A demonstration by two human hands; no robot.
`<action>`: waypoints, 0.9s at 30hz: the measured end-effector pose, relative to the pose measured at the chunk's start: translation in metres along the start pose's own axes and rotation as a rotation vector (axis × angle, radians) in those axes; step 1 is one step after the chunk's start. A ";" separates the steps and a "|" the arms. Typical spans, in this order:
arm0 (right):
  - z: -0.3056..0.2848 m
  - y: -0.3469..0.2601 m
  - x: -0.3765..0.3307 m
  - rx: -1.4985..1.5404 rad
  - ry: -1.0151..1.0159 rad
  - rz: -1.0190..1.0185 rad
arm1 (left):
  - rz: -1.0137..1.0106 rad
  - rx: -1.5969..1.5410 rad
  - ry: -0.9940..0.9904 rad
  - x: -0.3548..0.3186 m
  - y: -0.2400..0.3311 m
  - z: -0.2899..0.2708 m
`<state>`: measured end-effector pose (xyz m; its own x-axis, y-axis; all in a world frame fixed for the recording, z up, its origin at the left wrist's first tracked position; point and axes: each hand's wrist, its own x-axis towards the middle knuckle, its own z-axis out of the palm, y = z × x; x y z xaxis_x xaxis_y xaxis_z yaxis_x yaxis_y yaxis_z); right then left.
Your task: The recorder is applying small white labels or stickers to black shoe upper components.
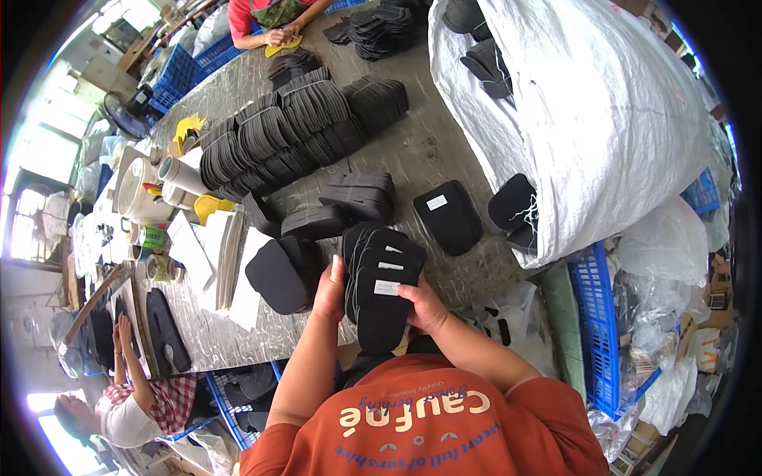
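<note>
1. At far left, a co-worker (131, 416) in a checked apron has both hands together at the table (413, 155) edge, near long black pieces.
2. Above, a fan (121, 117) stands beside blue crates; nearer lie a white bucket (137, 192) and white sheets (227, 258).
3. At the top, another co-worker's hands (279, 37) touch a yellow piece (283, 48).
4. Below that, long rows (278, 131) of black pads stand packed on edge.
5. Just left of the person's left hand sits a pile (278, 274) of rounded black pads.
6. The left hand (327, 293) grasps the left side of the held pads, thumb pointing up along their edge; its other fingers are mostly hidden.
7. The held pads (379, 317), black and spread in overlapping steps with white labels showing, are between both hands, in front of the person's chest.
8. The right hand (425, 306) grips their right side, thumb pressed by the front label, remaining fingers mostly out of sight.
9. Beyond it, a labelled black stack (450, 226) lies on the table.
10. Rightward, a white sack (611, 119) opens toward the table, black pads at its mouth; below it is a blue crate (593, 317).
</note>
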<state>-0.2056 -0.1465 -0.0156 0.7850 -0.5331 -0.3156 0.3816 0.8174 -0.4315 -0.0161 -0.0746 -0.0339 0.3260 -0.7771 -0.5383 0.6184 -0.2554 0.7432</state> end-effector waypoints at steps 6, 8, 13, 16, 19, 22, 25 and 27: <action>-0.007 -0.005 0.003 0.128 -0.064 0.008 | 0.120 0.090 -0.064 0.004 -0.004 -0.006; -0.010 -0.006 0.004 0.140 -0.071 -0.003 | 0.243 0.156 -0.126 0.000 0.005 0.002; -0.026 0.007 -0.003 -0.453 0.104 -0.347 | 0.621 0.988 -0.160 -0.030 0.076 0.055; -0.030 -0.005 -0.021 -1.095 0.235 -0.492 | 0.522 1.325 -0.261 -0.038 0.072 0.062; -0.037 -0.026 -0.016 -1.654 0.242 -0.675 | 0.553 1.313 -0.258 -0.032 0.052 0.047; -0.042 -0.049 -0.006 -1.593 -0.136 -0.643 | 0.599 0.934 -0.217 -0.028 0.030 0.005; -0.045 -0.064 0.014 -1.507 -0.318 -0.593 | 0.663 0.698 -0.098 -0.038 0.002 -0.016; -0.040 -0.056 0.022 -1.471 -0.393 -0.530 | 0.659 0.676 0.011 -0.047 -0.012 -0.012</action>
<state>-0.2296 -0.2129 -0.0316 0.8825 -0.3980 0.2507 0.0430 -0.4625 -0.8856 -0.0310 -0.0280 -0.0223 0.4713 -0.8791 0.0717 -0.2380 -0.0485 0.9701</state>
